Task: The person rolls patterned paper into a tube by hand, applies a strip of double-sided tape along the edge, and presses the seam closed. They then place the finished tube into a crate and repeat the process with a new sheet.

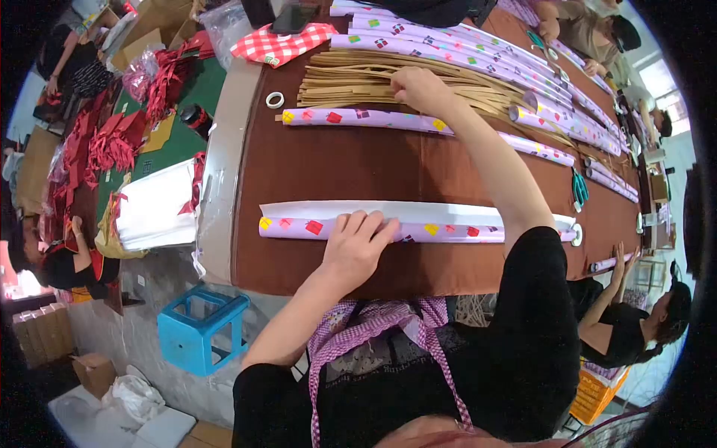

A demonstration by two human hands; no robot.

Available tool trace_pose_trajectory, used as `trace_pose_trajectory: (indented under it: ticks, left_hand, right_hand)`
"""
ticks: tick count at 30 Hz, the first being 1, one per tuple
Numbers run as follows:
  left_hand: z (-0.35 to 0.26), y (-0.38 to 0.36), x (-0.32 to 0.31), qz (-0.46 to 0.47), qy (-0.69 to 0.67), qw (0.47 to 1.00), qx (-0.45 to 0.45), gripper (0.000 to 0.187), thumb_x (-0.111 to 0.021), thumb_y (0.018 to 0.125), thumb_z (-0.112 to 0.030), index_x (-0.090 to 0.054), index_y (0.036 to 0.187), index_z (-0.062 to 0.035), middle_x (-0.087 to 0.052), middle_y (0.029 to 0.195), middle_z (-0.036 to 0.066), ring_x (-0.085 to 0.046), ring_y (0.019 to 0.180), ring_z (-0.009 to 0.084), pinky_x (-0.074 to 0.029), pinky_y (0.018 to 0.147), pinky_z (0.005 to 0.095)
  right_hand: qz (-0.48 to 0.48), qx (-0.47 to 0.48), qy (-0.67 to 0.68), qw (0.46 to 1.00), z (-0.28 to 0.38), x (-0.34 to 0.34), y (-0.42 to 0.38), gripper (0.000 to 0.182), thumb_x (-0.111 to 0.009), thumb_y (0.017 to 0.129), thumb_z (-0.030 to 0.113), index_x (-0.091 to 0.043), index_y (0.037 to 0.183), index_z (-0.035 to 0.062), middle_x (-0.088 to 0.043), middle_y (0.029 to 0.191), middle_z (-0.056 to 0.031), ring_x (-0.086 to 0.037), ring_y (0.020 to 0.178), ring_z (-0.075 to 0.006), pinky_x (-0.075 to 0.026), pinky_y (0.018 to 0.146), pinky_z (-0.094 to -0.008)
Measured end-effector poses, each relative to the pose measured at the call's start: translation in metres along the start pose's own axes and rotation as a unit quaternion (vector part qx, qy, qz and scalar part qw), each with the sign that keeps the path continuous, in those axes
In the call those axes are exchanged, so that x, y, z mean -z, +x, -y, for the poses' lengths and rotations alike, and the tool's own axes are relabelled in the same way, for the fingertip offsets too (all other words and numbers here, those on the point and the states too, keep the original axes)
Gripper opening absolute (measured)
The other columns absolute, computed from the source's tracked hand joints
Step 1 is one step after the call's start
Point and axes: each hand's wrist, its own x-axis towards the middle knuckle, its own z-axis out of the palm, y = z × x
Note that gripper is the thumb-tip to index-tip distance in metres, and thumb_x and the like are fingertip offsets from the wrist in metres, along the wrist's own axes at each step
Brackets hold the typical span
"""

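My left hand (354, 248) rests with curled fingers on a lilac roll of gift-patterned wrapping paper (441, 233) near the table's front edge. The paper's white edge (314, 210) stands up loose along the roll's far side. My right hand (423, 88) reaches across to a pile of brown paper strips (347, 75); its fingers are bent and pinched together at the strips, and their tips are partly hidden. Beneath my right forearm lies another patterned roll (373, 119), with a brown strip end poking out at its left.
More patterned rolls (448, 48) lie at the back. Tape rolls (275, 99), teal scissors (579, 188) and a red checked cloth bundle (284, 43) are on the brown table (328, 168). A blue stool (200, 328) stands at front left. Other people work at both sides.
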Motion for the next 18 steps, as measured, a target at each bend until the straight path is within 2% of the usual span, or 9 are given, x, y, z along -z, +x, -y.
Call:
trace_pose_trajectory:
  ticks: [5,8,10,12,13,14,15,17,18]
  left_hand:
    - [0.000,0.004,0.002,-0.004,-0.004,1.000,-0.010,0.031,-0.066,0.077,-0.007,-0.069,0.107,-0.0092,-0.059,0.098,0.005,-0.056,0.090,0.0252,-0.042,0.077,0.0396]
    - [-0.003,0.004,0.000,0.005,0.002,1.000,-0.023,0.029,-0.064,0.078,-0.006,-0.069,0.107,-0.0098,-0.059,0.096,0.006,-0.057,0.090,0.0264,-0.043,0.077,0.0405]
    - [-0.003,0.004,0.000,0.017,0.007,0.999,-0.032,0.029,-0.064,0.079,-0.006,-0.069,0.107,-0.0101,-0.059,0.096,0.007,-0.057,0.090,0.0272,-0.043,0.077,0.0410]
    - [-0.004,0.004,0.001,0.022,0.025,0.999,-0.005,0.028,-0.064,0.080,-0.007,-0.070,0.108,-0.0116,-0.059,0.097,0.007,-0.057,0.091,0.0285,-0.043,0.078,0.0425]
    - [-0.004,0.003,0.000,0.023,0.018,0.999,-0.022,0.028,-0.064,0.080,-0.007,-0.070,0.108,-0.0116,-0.059,0.097,0.007,-0.057,0.091,0.0285,-0.043,0.078,0.0425]
    - [-0.003,0.003,0.000,0.031,0.025,0.999,-0.016,0.028,-0.064,0.081,-0.007,-0.070,0.108,-0.0119,-0.059,0.097,0.007,-0.057,0.092,0.0289,-0.043,0.079,0.0432]
    - [-0.003,0.002,0.001,0.037,0.032,0.999,-0.009,0.027,-0.064,0.083,-0.008,-0.070,0.108,-0.0122,-0.059,0.098,0.007,-0.057,0.093,0.0293,-0.042,0.080,0.0439]
    - [-0.005,0.001,0.001,0.041,0.023,0.999,-0.016,0.026,-0.064,0.084,-0.008,-0.070,0.109,-0.0129,-0.060,0.100,0.007,-0.057,0.095,0.0295,-0.042,0.084,0.0439]
    - [-0.001,-0.002,-0.004,0.030,0.036,0.999,-0.019,0.025,-0.064,0.085,-0.008,-0.070,0.109,-0.0125,-0.060,0.101,0.007,-0.057,0.096,0.0299,-0.042,0.085,0.0437]
  right_hand:
    - [-0.021,-0.043,0.012,0.999,0.001,-0.008,-0.001,0.017,-0.062,0.082,0.017,-0.069,0.094,0.0075,-0.069,0.097,-0.0145,-0.064,0.098,-0.0347,-0.051,0.086,-0.0454]
    - [-0.066,0.011,0.113,0.991,0.008,0.005,0.003,0.017,-0.063,0.081,0.019,-0.070,0.090,0.0073,-0.071,0.087,-0.0147,-0.068,0.085,-0.0339,-0.052,0.079,-0.0447]
    - [-0.096,0.043,0.185,0.977,0.019,0.019,0.016,0.013,-0.062,0.081,0.015,-0.069,0.086,0.0052,-0.070,0.076,-0.0120,-0.068,0.074,-0.0262,-0.053,0.072,-0.0391]
    - [-0.080,0.002,0.292,0.953,0.050,0.049,0.027,0.015,-0.062,0.085,0.016,-0.067,0.078,0.0046,-0.065,0.062,-0.0043,-0.061,0.058,-0.0162,-0.048,0.060,-0.0338]
    - [-0.086,-0.014,0.245,0.966,0.066,0.068,0.034,0.020,-0.060,0.088,0.018,-0.066,0.075,0.0039,-0.063,0.061,-0.0036,-0.058,0.057,-0.0131,-0.047,0.058,-0.0320]
    - [-0.081,0.024,0.299,0.950,0.084,0.088,0.034,0.020,-0.060,0.088,0.018,-0.067,0.075,0.0035,-0.063,0.061,-0.0038,-0.059,0.058,-0.0118,-0.047,0.057,-0.0312]
    - [-0.150,0.043,0.387,0.909,0.094,0.088,0.045,0.020,-0.060,0.088,0.017,-0.067,0.076,0.0028,-0.064,0.061,-0.0038,-0.059,0.057,-0.0115,-0.046,0.054,-0.0300]
    - [-0.149,0.070,0.398,0.902,0.132,0.132,0.037,0.019,-0.058,0.088,0.014,-0.068,0.077,0.0013,-0.066,0.065,-0.0046,-0.063,0.056,-0.0135,-0.050,0.053,-0.0280]
    - [-0.113,0.048,0.450,0.885,0.145,0.149,0.034,0.015,-0.059,0.087,0.012,-0.069,0.085,0.0022,-0.068,0.070,-0.0054,-0.063,0.057,-0.0137,-0.054,0.056,-0.0286]
